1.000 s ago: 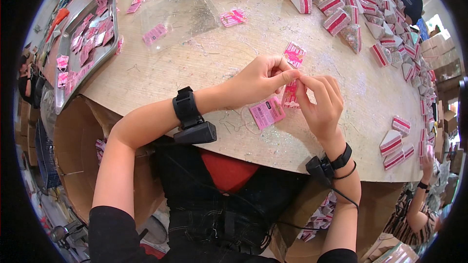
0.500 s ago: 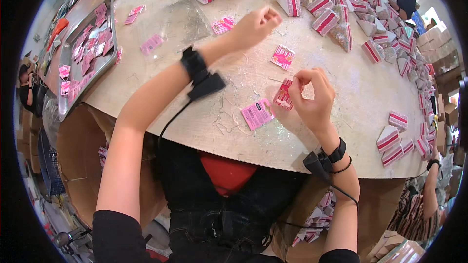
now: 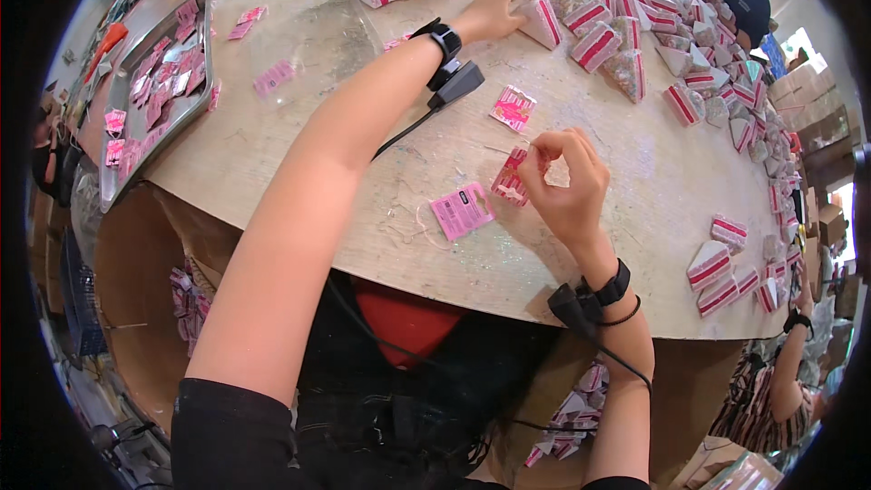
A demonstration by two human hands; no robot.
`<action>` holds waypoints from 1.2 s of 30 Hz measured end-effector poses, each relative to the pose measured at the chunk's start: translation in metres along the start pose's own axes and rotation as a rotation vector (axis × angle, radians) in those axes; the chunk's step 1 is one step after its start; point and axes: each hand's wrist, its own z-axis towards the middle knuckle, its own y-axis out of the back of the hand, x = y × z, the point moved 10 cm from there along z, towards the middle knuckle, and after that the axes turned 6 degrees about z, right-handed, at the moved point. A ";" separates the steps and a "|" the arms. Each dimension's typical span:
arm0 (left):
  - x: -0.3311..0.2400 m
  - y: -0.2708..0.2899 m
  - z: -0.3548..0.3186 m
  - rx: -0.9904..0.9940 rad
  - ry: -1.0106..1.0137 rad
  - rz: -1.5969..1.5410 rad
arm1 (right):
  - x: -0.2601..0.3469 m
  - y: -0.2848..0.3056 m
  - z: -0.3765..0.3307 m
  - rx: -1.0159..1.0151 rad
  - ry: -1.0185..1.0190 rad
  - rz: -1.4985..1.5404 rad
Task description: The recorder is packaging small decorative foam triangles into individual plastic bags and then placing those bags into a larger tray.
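A wide, pale round table (image 3: 635, 209) is filling most of the view, its top scuffed and dusted with scraps. Cardboard cartons (image 3: 807, 109) are standing beyond its far right edge, and a metal tray (image 3: 195, 104) of pink labels is sitting at the left. A long heap of wedge-shaped packs (image 3: 689, 63) with pink bands is curving along the far side. The left hand (image 3: 494, 11) is stretching far out, fingers resting on one wedge pack (image 3: 544, 20) at the heap's near edge, not visibly gripping it. The right hand (image 3: 567, 186) is staying well apart from it, nearer the body, pinching a small pink label (image 3: 510, 177) between thumb and fingers. A pink card (image 3: 461, 210) is lying just left of it, another label (image 3: 513, 109) beyond.
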 end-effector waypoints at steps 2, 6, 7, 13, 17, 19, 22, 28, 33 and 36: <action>0.005 0.004 -0.010 0.047 0.046 -0.134 | 0.003 -0.001 0.001 0.005 0.013 -0.020; -0.006 0.027 -0.023 -0.071 -0.130 0.110 | 0.005 -0.006 0.002 0.011 0.024 0.010; -0.005 0.029 -0.025 -0.086 -0.060 0.179 | 0.004 -0.005 0.000 0.018 0.014 -0.008; -0.013 0.011 -0.021 0.087 0.088 0.225 | 0.010 -0.007 0.003 0.031 0.043 -0.029; -0.046 0.014 -0.048 0.068 -0.040 -0.058 | -0.002 0.001 0.001 -0.009 -0.070 0.019; -0.075 0.033 -0.073 0.010 -0.288 -0.139 | -0.004 0.006 0.002 -0.056 -0.090 0.047; -0.086 0.054 -0.117 -0.025 -0.355 -0.369 | -0.011 0.014 0.000 -0.126 -0.160 0.131; -0.091 0.061 -0.171 0.194 -0.177 -0.535 | -0.002 0.004 0.001 -0.036 -0.143 0.156; -0.103 0.053 -0.175 0.267 -0.206 -0.569 | -0.005 -0.009 -0.004 0.027 -0.169 0.164; -0.105 0.051 -0.182 0.266 -0.184 -0.616 | -0.004 -0.012 -0.003 0.071 -0.160 0.133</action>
